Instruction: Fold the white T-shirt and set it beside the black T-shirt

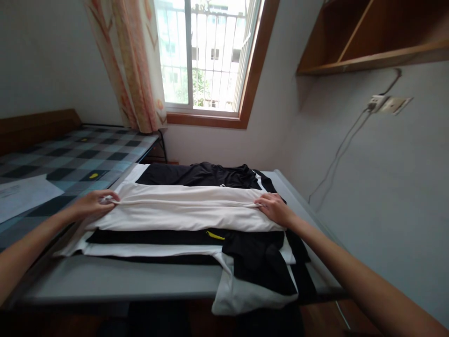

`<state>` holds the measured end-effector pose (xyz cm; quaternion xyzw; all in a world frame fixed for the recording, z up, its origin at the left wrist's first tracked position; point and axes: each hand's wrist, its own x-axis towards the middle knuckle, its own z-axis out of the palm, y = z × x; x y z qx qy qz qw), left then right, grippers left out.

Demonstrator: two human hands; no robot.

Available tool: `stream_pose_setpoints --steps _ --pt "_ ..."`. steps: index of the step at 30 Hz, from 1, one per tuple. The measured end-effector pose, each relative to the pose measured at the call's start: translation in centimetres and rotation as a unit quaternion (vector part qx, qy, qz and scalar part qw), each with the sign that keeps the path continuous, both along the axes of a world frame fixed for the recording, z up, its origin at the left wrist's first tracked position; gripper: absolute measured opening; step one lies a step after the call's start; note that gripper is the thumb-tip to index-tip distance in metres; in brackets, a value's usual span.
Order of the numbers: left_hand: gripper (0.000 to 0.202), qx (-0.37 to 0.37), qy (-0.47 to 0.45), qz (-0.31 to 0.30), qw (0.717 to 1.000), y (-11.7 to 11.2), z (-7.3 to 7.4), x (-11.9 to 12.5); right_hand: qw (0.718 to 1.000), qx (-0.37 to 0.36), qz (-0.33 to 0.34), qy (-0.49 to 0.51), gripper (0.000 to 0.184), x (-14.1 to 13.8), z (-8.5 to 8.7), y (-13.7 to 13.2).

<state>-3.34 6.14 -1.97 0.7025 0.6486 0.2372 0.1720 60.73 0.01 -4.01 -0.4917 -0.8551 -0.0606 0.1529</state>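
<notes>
A white garment (196, 217) lies stretched lengthwise over black clothing on the table, a raised fold running across it. My left hand (96, 204) pinches the left end of that fold between thumb and fingers. At the opposite end, my right hand (275, 207) is closed on the fabric, fingertips pressed together. Nearer me, a black-and-white sleeve (261, 271) hangs partly over the table's front edge, and a small yellow strip (215, 235) shows on the black cloth. Bunched black fabric (199, 174) lies behind the white garment. Exactly what kind of garment it is, I cannot tell.
The grey table (140, 278) stands beside a bed with a checked mattress (115, 145), where a white paper (28, 194) lies. A wooden shelf (379, 58) and a socket with a cable (377, 103) are on the right wall. A curtain (133, 65) hangs by the window.
</notes>
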Motion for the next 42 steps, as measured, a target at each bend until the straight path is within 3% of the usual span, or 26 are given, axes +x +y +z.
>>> stream_pose_setpoints --steps 3,5,8,12,17,20,26,30,32,37,40,42 --pt "0.031 0.061 0.120 -0.111 0.985 -0.3 0.0 1.2 0.999 0.025 -0.030 -0.032 0.019 -0.4 0.8 -0.2" --pt "0.030 0.091 0.183 -0.136 0.969 -0.4 0.4 1.8 0.998 0.031 -0.031 -0.054 0.019 -0.7 1.6 -0.4" --pt "0.034 0.105 0.201 -0.110 0.968 -0.5 1.2 2.3 0.996 0.057 -0.061 -0.044 0.020 -0.9 2.7 -0.5" --pt "0.038 0.137 0.131 -0.052 0.980 -0.7 2.0 1.8 0.989 0.099 -0.110 0.001 0.021 -0.3 3.1 -0.7" --pt "0.034 0.077 0.132 -0.151 0.977 -1.6 0.3 0.7 0.996 0.031 -0.056 -0.065 0.019 0.7 0.9 -1.3" --pt "0.033 0.080 0.139 -0.139 0.977 -2.5 -0.6 1.1 0.995 0.028 -0.060 -0.071 0.018 0.8 -0.1 -1.5" --pt "0.036 0.123 0.098 -0.073 0.985 -3.5 0.1 1.8 0.991 0.084 -0.104 -0.024 0.019 0.5 0.9 -1.6" --pt "0.036 0.023 0.134 -0.116 0.984 -3.8 0.4 1.6 0.997 0.020 -0.069 -0.034 0.018 0.6 0.9 -2.2" --pt "0.036 0.012 0.171 -0.128 0.977 -3.9 0.6 2.0 0.998 0.001 -0.066 -0.018 0.017 0.7 1.0 -2.2" --pt "0.048 0.132 0.199 -0.135 0.962 -3.4 1.3 5.9 0.979 0.053 -0.114 0.159 0.034 -0.6 3.0 0.0" --pt "0.050 0.163 0.168 -0.171 0.957 -2.5 1.3 10.2 0.963 0.067 -0.122 0.232 0.039 -3.5 3.8 1.7" --pt "0.052 0.178 0.158 -0.184 0.954 -2.1 0.8 13.6 0.970 0.035 -0.102 0.217 0.039 -6.5 3.3 2.1"
